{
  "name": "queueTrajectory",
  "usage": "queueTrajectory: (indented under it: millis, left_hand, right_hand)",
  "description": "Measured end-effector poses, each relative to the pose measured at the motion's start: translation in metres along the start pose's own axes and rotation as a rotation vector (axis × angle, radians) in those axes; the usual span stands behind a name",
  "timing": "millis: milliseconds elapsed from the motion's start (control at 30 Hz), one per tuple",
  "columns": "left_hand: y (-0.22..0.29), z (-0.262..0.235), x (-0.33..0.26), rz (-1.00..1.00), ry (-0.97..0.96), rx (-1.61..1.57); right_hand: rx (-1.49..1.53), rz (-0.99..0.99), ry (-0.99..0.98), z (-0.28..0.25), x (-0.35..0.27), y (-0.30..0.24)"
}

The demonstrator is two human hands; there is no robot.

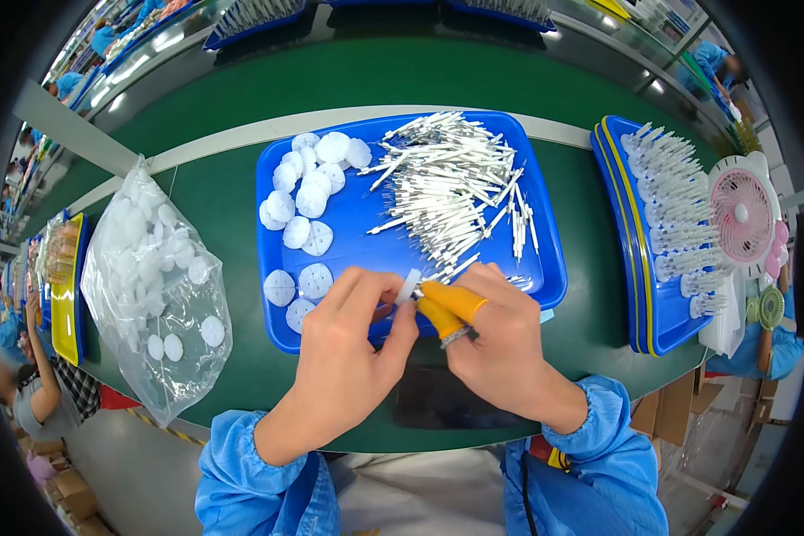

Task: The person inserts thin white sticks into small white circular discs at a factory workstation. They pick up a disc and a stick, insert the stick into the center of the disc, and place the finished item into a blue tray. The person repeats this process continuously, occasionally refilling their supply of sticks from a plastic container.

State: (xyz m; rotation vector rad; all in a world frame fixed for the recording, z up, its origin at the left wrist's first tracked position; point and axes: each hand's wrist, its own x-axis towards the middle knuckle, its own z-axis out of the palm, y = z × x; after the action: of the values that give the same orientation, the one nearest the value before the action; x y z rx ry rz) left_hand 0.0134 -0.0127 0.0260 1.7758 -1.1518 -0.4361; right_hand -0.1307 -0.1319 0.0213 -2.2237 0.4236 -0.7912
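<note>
Over the near edge of the blue tray (335,255), my left hand (348,357) pinches a white round disc (408,286) edge-on between thumb and fingertips. My right hand (505,357) meets it from the other side, with yellow finger covers (456,301) on two of its digits. Those covered tips are closed together against the disc; whatever small piece lies between them is hidden. Several loose white discs (315,281) are spread along the tray's left side. A heap of thin white sticks with metallic wire ends (447,188) fills the tray's middle and right.
To the left lies a clear plastic bag (156,277) of white discs. Stacked blue and yellow trays (639,268) at the right hold upright assembled pieces, beside a pink-and-white fan (741,210). A dark flat object (451,402) lies beneath my hands on the green table (228,170).
</note>
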Motion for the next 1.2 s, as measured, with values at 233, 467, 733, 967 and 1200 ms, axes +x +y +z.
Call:
queueTrajectory:
  millis: [233,467,733,967,1200]
  left_hand:
    - [0.004,-0.008,0.005,-0.090,-0.059,-0.377]
    - [-0.002,-0.007,0.002,0.067,-0.069,-0.296]
    - [0.000,-0.001,0.005,0.057,0.078,-0.314]
    - [0.003,-0.004,0.003,0.045,0.058,-0.284]
    - [0.001,-0.005,0.003,0.050,0.001,-0.262]
  right_hand:
    - [0.000,-0.016,0.111,-0.017,0.001,-0.006]
    - [-0.076,-0.116,0.003,-0.024,0.001,-0.009]
    - [-0.062,-0.099,0.000,-0.025,0.003,-0.010]
    - [-0.004,-0.077,-0.025,-0.024,0.002,-0.011]
    - [-0.010,-0.121,-0.046,-0.024,0.001,-0.010]
